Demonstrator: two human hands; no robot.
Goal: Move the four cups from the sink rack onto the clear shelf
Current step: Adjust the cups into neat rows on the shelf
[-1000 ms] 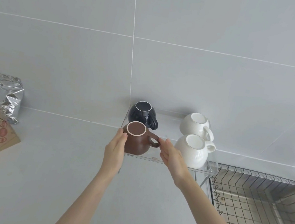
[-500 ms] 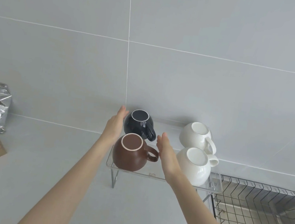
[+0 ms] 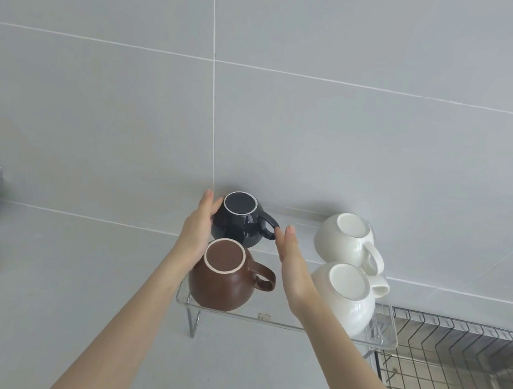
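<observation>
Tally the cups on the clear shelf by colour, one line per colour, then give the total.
White cups: 2
Brown cup: 1
Dark navy cup: 1
Total: 4

4 cups sit upside down on the clear shelf (image 3: 279, 324): navy cup (image 3: 238, 221), brown cup (image 3: 223, 280), 2 white, apparently untouching.
</observation>
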